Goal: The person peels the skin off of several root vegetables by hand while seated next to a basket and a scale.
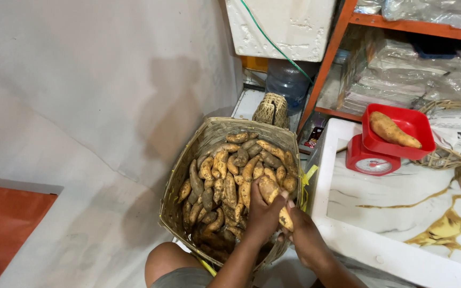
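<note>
Sweet potato (271, 196), long, firm and dusty with soil, is judged fairly heavy for its size and stiff, not fragile; the dry skin should give good grip, and the thick middle is the best place to be held. In the head view it is held over the right rim of the woven basket (188, 160), which is filled with many more tubers. It is clamped by the left hand (262, 216) from below, and its lower end is gripped by the right hand (304, 234); the hands are close together. On the white counter (380, 250), near its far edge, another tuber is carried by a red scale (372, 160).
</note>
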